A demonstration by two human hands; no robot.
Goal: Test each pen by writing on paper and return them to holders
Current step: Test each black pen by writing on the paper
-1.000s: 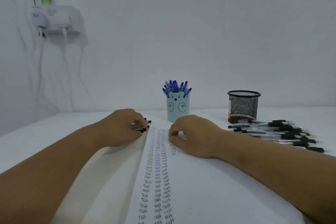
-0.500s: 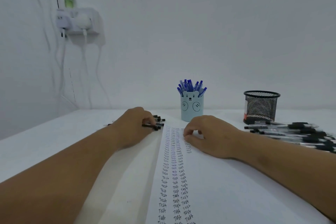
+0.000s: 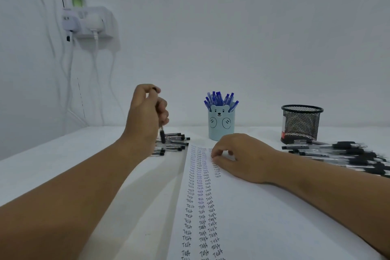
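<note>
Fingers (image 3: 162, 107) of our left hand (image 3: 145, 116) curl round a black pen (image 3: 162, 133), raised upright over the black pens (image 3: 172, 143) lying left of the paper (image 3: 242, 217). Our right hand (image 3: 244, 156) rests on that paper, fingers loosely curled, holding nothing. Blue pens (image 3: 220, 100) fill the bear holder (image 3: 221, 124); more pens (image 3: 346, 154) lie by the mesh holder (image 3: 301, 122) on the worktop (image 3: 52, 164)

A plain home desk corner. A white table (image 3: 52, 154) meets bare walls. Up-left of the bear-faced pen cup (image 3: 221, 124), a wall socket (image 3: 88, 22) holds chargers.
</note>
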